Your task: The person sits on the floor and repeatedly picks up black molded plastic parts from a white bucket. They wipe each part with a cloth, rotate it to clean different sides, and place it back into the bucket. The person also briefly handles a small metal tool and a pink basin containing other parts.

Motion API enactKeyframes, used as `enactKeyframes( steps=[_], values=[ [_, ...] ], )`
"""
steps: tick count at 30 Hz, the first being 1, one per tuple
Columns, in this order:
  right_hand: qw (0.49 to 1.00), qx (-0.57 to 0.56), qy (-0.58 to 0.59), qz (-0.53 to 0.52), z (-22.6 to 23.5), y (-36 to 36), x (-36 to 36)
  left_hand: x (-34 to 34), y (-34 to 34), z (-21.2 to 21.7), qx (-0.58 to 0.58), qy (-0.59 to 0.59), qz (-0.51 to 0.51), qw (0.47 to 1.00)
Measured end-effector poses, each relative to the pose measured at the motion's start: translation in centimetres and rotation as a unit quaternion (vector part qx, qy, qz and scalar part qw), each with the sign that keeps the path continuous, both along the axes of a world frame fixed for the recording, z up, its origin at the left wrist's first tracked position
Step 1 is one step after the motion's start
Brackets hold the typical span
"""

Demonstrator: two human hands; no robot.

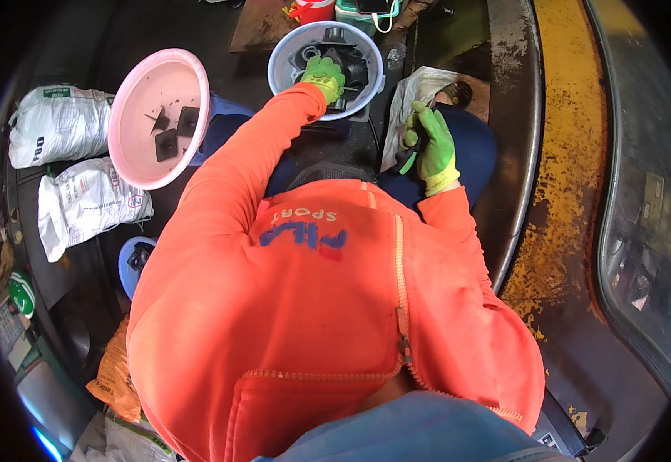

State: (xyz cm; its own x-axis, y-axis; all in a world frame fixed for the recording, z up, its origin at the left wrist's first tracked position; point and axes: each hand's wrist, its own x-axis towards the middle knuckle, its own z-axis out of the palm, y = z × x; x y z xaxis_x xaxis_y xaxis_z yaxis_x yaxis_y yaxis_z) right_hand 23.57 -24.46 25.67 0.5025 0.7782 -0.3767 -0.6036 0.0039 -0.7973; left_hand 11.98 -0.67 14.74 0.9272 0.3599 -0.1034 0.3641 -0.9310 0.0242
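Both my hands wear green gloves, and my sleeves are bright orange. My left hand (pixel 324 75) reaches into a pale blue plastic basin (pixel 283 55) at the top middle and rests on dark metal parts (pixel 354 65) lying inside it; whether it grips one I cannot tell. My right hand (pixel 430 142) is over my right knee, its fingers closed around a small dark part (pixel 414 138). A grey-white cloth (pixel 420 88) lies just beyond that hand.
A pink basin (pixel 131 146) with a few dark square parts stands at the upper left. Two white sacks (pixel 58 123) lie at the far left, a small blue tub (pixel 130 262) below them. A yellow-painted, worn curb (pixel 562 192) runs down the right.
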Motion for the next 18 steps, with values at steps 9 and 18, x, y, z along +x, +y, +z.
enactKeyframes(
  steps=[9,18],
  values=[
    [1.000,-0.016,-0.016,0.015,1.8,1.7,-1.5,-4.4,-3.7,11.1,-0.586,-0.293,0.160,0.739],
    [0.994,0.072,0.021,0.082,5.5,2.4,-3.3,-6.0,-7.6,16.5,-0.214,-0.424,-0.028,0.879]
  ],
)
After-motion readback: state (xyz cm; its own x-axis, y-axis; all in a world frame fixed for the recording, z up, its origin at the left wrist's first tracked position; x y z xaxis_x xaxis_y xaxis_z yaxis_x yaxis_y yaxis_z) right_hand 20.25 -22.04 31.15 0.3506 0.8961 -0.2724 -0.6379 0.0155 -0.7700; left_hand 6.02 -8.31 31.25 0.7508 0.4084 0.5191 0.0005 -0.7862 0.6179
